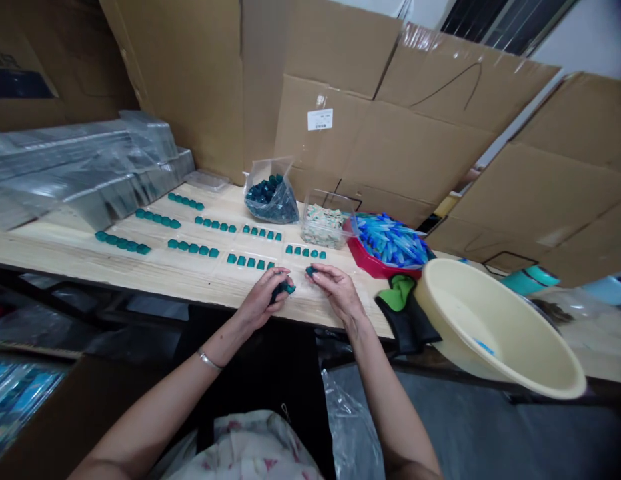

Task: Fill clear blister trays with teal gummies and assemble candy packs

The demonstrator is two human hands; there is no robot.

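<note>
My left hand is curled round several dark green faceted pieces, some showing past the fingertips. Between thumb and fingers, my right hand pinches one green piece just above the table. Both hands are over the table's front edge, a short gap apart. Beyond them, a short row of green pieces lies in a clear plastic tray. More such rows spread to the left, in line across the wooden table. A clear bag of darker green pieces stands behind.
A clear box of pale pieces and a red basin of blue sticks stand at the back right. A large cream tub overhangs the front edge beside a black-and-green glove. Stacked clear plastic boxes fill the left; cardboard walls the back.
</note>
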